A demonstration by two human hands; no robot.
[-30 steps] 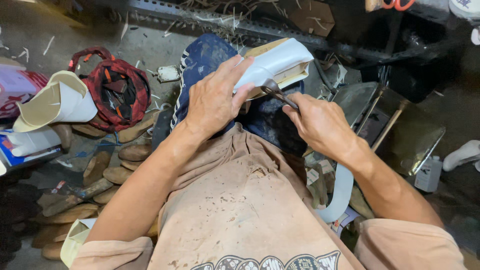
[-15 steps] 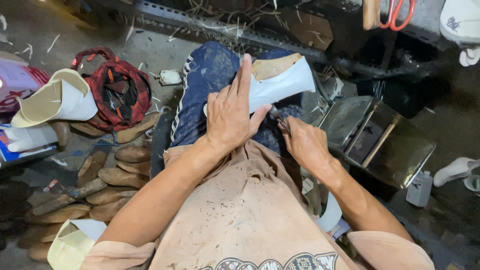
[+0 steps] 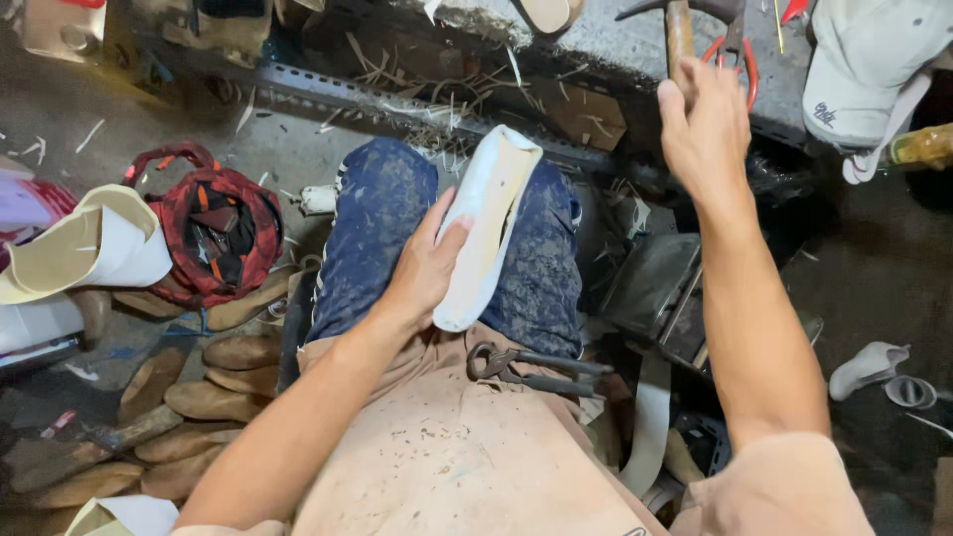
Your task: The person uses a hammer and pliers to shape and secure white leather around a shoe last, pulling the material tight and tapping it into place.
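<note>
1. Our left hand (image 3: pixel 427 273) grips the white shoe upper on its last (image 3: pixel 488 223), fingers wrapped round its side – it lies along our lap between the blue-jeaned knees (image 3: pixel 382 228), toe end pointing away.
2. Our right hand (image 3: pixel 707 124) is up at the workbench edge (image 3: pixel 596 40), fingers closing on the wooden hammer handle (image 3: pixel 679 35); whether the grasp is complete we cannot tell.
3. The pincers (image 3: pixel 531 369) rest loose on our apron (image 3: pixel 447 457), just below the shoe.
4. Risks, as we judge them: one hand alone steadies the shoe, so it could roll off the knees – and any shift of the lap may tip the pincers to the floor among the wooden lasts (image 3: pixel 208 397).
</note>
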